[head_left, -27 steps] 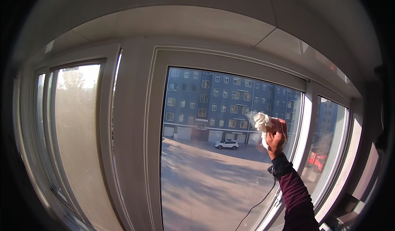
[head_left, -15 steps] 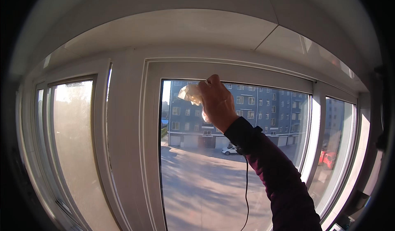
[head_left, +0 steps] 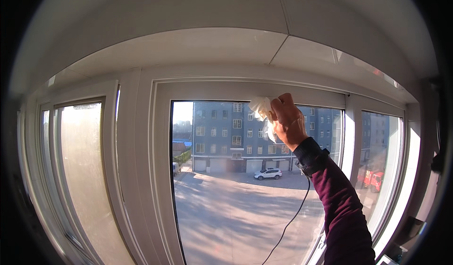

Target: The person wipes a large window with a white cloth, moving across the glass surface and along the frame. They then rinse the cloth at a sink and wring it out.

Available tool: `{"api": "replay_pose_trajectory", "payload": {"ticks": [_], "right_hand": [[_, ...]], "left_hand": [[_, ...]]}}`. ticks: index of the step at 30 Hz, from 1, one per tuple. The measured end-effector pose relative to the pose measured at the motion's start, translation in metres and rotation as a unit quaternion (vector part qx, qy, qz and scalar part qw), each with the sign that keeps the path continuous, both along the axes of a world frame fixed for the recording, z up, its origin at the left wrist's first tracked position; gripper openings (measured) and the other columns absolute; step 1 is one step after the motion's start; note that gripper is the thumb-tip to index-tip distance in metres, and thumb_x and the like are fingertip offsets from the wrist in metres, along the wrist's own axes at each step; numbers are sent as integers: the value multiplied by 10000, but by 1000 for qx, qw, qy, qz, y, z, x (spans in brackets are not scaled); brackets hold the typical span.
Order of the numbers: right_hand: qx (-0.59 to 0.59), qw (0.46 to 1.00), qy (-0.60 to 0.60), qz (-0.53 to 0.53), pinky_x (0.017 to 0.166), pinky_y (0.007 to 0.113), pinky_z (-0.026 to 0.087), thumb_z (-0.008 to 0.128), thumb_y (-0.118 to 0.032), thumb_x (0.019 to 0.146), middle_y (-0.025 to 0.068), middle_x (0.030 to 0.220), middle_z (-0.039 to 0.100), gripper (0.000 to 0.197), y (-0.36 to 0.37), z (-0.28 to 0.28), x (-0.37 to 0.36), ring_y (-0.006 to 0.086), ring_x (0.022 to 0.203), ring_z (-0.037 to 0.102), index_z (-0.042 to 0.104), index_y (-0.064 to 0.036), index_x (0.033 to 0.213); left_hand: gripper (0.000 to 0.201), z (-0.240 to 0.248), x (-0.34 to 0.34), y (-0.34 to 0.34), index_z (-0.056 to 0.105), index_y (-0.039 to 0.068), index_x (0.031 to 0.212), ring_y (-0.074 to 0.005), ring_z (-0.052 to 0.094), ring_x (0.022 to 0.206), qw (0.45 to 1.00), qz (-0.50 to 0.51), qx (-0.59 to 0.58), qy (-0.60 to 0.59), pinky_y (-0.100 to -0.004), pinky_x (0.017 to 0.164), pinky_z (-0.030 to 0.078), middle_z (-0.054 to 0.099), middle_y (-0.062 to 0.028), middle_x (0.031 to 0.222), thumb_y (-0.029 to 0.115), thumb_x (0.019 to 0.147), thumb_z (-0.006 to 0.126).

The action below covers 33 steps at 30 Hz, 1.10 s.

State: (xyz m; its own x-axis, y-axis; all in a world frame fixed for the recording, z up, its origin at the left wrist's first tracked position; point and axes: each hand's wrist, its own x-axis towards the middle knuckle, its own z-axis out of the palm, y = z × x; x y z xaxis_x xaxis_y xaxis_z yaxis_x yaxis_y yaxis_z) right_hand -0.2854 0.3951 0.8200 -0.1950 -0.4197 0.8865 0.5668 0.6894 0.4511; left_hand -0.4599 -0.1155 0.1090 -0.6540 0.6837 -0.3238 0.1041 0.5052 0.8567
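My right hand (head_left: 288, 122) is closed round a crumpled white tissue (head_left: 262, 110), held up at the top of the middle window pane (head_left: 236, 208). Part of the tissue sticks out to the left of my fingers and hangs down below them. It overlaps the upper edge of the glass and the white window frame (head_left: 207, 89). A dark cuff and a maroon sleeve (head_left: 340, 203) cover my right arm, and a thin black cable (head_left: 295, 215) hangs from the wrist. My left hand is out of sight.
On the left stands a frosted, sunlit pane (head_left: 82, 170) in a white frame. A narrower pane (head_left: 381, 161) lies to the right, with a white ceiling panel (head_left: 188, 48) above. Outside are a blue-grey building (head_left: 219, 133), a white car (head_left: 268, 173) and a red vehicle (head_left: 373, 181).
My right hand has moved with the tissue to the right along the top of the pane. The view has shifted slightly, and the white car now shows fully.
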Motion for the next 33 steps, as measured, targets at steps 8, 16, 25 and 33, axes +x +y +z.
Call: {"api": "replay_pose_trajectory", "payload": {"ticks": [8, 16, 25, 33], "right_hand": [[-117, 944, 207, -226, 718, 536, 577, 634, -65, 934, 166, 1066, 580, 75, 61, -9, 193, 435, 932, 675, 582, -87, 983], [-97, 943, 216, -233, 727, 534, 582, 675, -71, 940, 184, 1060, 580, 103, 80, -26, 199, 435, 953, 670, 596, -67, 1006], [-173, 922, 149, -312, 703, 523, 555, 714, -31, 876, 172, 1033, 539, 216, 55, -273, 203, 411, 906, 625, 527, -50, 984], [-270, 905, 167, -283, 745, 524, 560, 695, 55, 809, 201, 1124, 609, 270, 28, -474, 176, 440, 966, 666, 489, -26, 965]], "left_hand": [[536, -1, -12, -2, 660, 25, 1370, -346, 710, 1117, 1000, -18, 22, -6, -446, 956, 561, 747, -184, 1213, 409, 999, 708], [530, 10, -28, -1, 664, 29, 1367, -346, 711, 1118, 999, -38, 31, -8, -445, 957, 562, 748, -182, 1214, 409, 1000, 705], [523, 18, -42, -6, 668, 33, 1363, -347, 711, 1118, 998, -45, 28, -19, -445, 957, 562, 749, -180, 1214, 410, 1002, 702], [517, 23, -43, -4, 672, 37, 1359, -347, 712, 1119, 999, -42, 31, -13, -444, 958, 562, 750, -178, 1215, 410, 1003, 699]]}}
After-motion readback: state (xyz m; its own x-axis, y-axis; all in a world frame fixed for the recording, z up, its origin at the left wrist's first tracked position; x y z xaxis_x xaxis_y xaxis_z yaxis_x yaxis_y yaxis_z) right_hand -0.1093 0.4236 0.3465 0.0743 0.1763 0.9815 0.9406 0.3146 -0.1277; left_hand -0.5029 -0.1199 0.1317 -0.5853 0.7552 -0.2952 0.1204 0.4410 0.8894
